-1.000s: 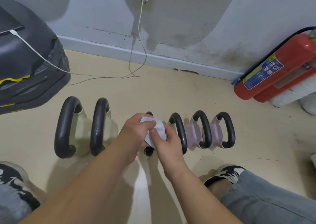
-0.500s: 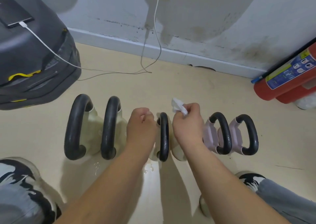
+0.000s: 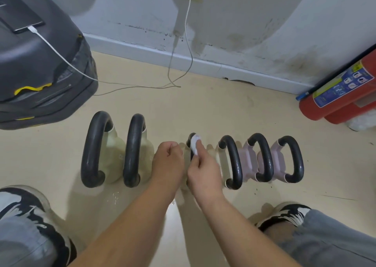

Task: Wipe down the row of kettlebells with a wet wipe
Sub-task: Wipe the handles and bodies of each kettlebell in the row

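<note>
On kettlebell handle (image 3: 190, 139), right hand (image 3: 203, 171) pinching wipe (image 3: 195, 147)

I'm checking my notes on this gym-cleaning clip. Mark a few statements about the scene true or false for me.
1. The right hand presses a white wet wipe against a kettlebell handle. True.
2. The two kettlebells at the right end of the row are pink. True.
3. The extinguisher stands upright. False: the red fire extinguisher lies on its side.
4. The phone is unplugged. False: a white cable is plugged into the phone.
</note>
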